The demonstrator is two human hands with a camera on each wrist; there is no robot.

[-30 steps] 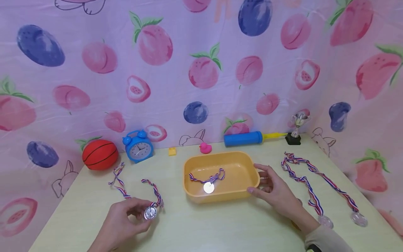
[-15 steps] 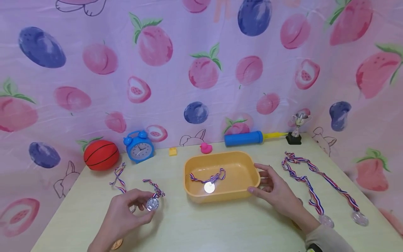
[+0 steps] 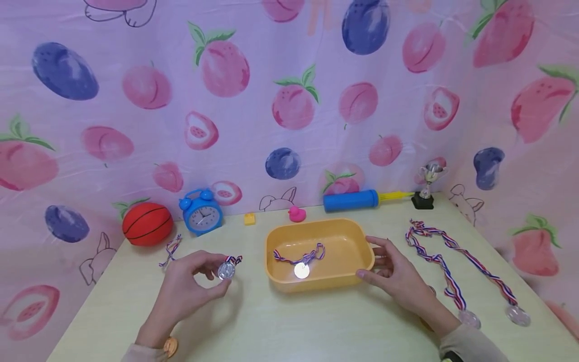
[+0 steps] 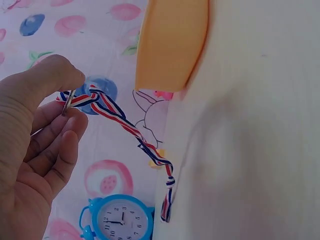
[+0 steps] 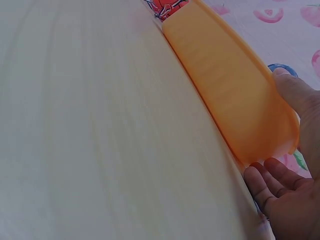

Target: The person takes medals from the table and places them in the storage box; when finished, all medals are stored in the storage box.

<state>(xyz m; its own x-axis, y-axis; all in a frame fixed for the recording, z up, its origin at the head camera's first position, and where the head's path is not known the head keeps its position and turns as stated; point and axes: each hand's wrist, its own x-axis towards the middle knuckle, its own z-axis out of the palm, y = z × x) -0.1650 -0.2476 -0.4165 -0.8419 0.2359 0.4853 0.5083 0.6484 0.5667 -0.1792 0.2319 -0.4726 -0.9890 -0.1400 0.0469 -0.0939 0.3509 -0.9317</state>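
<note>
My left hand (image 3: 187, 286) pinches a silver medal (image 3: 226, 271) between thumb and fingers, left of the yellow basin. In the left wrist view the medal (image 4: 68, 103) is nearly edge-on, and its striped ribbon (image 4: 122, 120) hangs down. The basin (image 3: 312, 285) holds another medal (image 3: 301, 270) with a bunched ribbon. At the basin's right end, my right hand (image 3: 395, 276) holds the corner, thumb at the front and fingers round the side. The right wrist view shows the thumb at the rim of the basin (image 5: 235, 85).
Two silver medals (image 3: 517, 315) with long ribbons lie at the right. A gold medal (image 3: 170, 347) is partly behind my left wrist. Along the back stand a basketball (image 3: 147, 224), alarm clock (image 3: 202, 217), yellow block (image 3: 250, 218), pink duck (image 3: 297, 214), pump (image 3: 350, 201) and trophy (image 3: 425, 188).
My left hand has risen and moved right toward the basin with the silver medal, its ribbon trailing. The gold medal has come into view behind my wrist. My right hand stays at the basin.
</note>
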